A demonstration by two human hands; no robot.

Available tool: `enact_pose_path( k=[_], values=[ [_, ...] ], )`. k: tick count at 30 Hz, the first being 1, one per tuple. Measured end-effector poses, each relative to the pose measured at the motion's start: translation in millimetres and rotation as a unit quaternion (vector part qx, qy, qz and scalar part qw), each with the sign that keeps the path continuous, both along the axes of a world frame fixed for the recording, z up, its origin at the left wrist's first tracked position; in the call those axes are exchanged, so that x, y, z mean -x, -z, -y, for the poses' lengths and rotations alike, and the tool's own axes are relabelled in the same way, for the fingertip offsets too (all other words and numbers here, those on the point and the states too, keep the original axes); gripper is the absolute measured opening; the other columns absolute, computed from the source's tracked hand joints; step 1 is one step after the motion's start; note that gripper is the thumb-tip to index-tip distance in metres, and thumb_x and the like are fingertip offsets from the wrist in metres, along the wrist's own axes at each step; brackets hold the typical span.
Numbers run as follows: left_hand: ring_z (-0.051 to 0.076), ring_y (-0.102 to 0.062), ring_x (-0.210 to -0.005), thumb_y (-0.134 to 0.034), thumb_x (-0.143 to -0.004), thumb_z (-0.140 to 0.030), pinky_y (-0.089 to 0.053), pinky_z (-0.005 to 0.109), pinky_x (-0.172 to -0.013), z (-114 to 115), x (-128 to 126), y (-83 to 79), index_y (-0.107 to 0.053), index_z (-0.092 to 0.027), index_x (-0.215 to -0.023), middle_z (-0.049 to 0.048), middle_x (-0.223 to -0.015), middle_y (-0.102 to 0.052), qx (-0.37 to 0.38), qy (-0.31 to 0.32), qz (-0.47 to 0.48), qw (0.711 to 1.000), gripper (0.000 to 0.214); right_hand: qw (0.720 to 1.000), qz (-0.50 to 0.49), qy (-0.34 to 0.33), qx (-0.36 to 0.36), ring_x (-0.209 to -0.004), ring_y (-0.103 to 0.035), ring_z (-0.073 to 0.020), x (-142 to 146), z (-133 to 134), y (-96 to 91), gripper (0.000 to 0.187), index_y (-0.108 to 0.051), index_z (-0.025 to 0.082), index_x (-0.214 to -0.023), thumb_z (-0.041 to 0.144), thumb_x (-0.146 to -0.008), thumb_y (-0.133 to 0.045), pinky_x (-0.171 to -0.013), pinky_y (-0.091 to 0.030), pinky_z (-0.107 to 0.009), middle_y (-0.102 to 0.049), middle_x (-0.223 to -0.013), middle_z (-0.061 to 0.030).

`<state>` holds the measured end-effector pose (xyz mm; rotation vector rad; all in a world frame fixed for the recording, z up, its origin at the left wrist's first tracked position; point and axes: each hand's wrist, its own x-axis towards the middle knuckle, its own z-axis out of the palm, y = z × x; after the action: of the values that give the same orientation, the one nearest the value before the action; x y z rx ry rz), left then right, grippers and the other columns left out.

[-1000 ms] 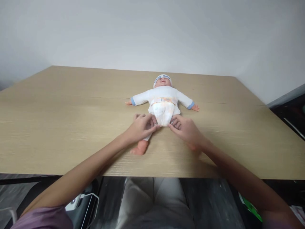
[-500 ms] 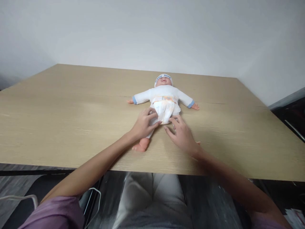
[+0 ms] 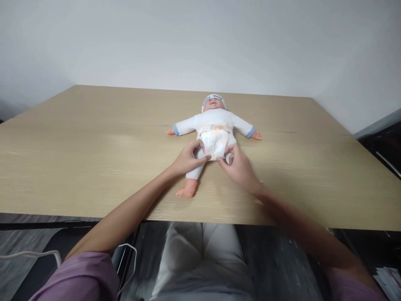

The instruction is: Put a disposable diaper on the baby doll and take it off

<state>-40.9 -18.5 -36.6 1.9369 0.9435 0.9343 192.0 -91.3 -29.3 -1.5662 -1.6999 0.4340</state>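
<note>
A baby doll [image 3: 214,119] in white clothes with blue cuffs lies on its back, arms spread and head toward the wall. Around its hips is a white diaper [image 3: 214,142] with an orange-patterned waistband. My left hand [image 3: 189,158] is at the diaper's left leg edge, thumb and fingers curved about it. On the other side my right hand [image 3: 238,167] pinches the lower right edge of the diaper, near the crotch. The doll's left-side leg [image 3: 194,173] shows down to its bare foot; my right hand and forearm hide most of the other leg.
The doll lies on a wide wooden table [image 3: 94,167], whose front edge is close to my lap. A pale wall [image 3: 188,46] stands behind it. White cable [image 3: 134,259] hangs below the table at left, and papers [image 3: 388,282] lie at lower right.
My right thumb and fingers have closed in on the diaper's edge, where they were more spread before. My left hand has barely moved. The diaper's front looks spread a little wider.
</note>
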Motion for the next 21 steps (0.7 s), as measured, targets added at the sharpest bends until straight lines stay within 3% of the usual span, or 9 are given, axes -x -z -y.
enact_pose_path(
  k=[5, 9, 16, 21],
  values=[
    [0.021, -0.062, -0.088, -0.092, -0.081, -0.055, -0.052, 0.035, -0.080, -0.7, -1.1, 5.3, -0.051, -0.025, -0.101, 0.0016, -0.098, -0.064, 0.085, -0.013, 0.079, 0.993, 0.055, 0.997, -0.080, 0.015, 0.015, -0.077, -0.070, -0.0239, -15.9, -3.7, -12.2, 0.043, -0.053, 0.028, -0.104, 0.050, -0.088, -0.086, -0.075, -0.049, -0.038, -0.082, -0.096, -0.0025],
    [0.019, -0.063, -0.087, -0.097, -0.075, -0.051, -0.051, 0.034, -0.080, 4.2, -3.2, 7.3, -0.056, -0.024, -0.106, 0.0015, -0.099, -0.068, 0.103, -0.079, 0.106, 0.986, 0.058, 0.997, -0.075, 0.011, 0.016, -0.090, -0.075, -0.0273, -20.7, 0.2, -14.8, 0.035, -0.063, 0.026, -0.100, 0.051, -0.092, -0.086, -0.084, -0.052, -0.041, -0.085, -0.100, -0.0055],
    [0.025, -0.074, -0.100, -0.095, -0.083, -0.048, -0.052, 0.036, -0.089, 14.4, -5.7, -0.1, -0.073, -0.019, -0.111, 0.0053, -0.106, -0.079, 0.073, -0.090, 0.059, 0.991, 0.046, 0.997, 0.050, -0.031, -0.041, -0.098, -0.067, -0.0302, -10.5, -0.8, -7.7, 0.025, -0.074, 0.024, -0.090, 0.046, -0.101, -0.077, -0.091, -0.048, -0.043, -0.083, -0.098, -0.0070],
    [0.024, -0.075, -0.100, -0.095, -0.084, -0.049, -0.052, 0.036, -0.088, 13.4, -4.4, -0.3, -0.075, -0.018, -0.115, 0.0075, -0.108, -0.081, 0.091, -0.094, 0.053, 0.990, 0.049, 1.000, -0.027, -0.016, 0.001, -0.095, -0.065, -0.0268, -13.5, -6.3, -8.5, 0.026, -0.078, 0.023, -0.088, 0.048, -0.098, -0.079, -0.091, -0.047, -0.040, -0.081, -0.095, -0.0050]
  ],
)
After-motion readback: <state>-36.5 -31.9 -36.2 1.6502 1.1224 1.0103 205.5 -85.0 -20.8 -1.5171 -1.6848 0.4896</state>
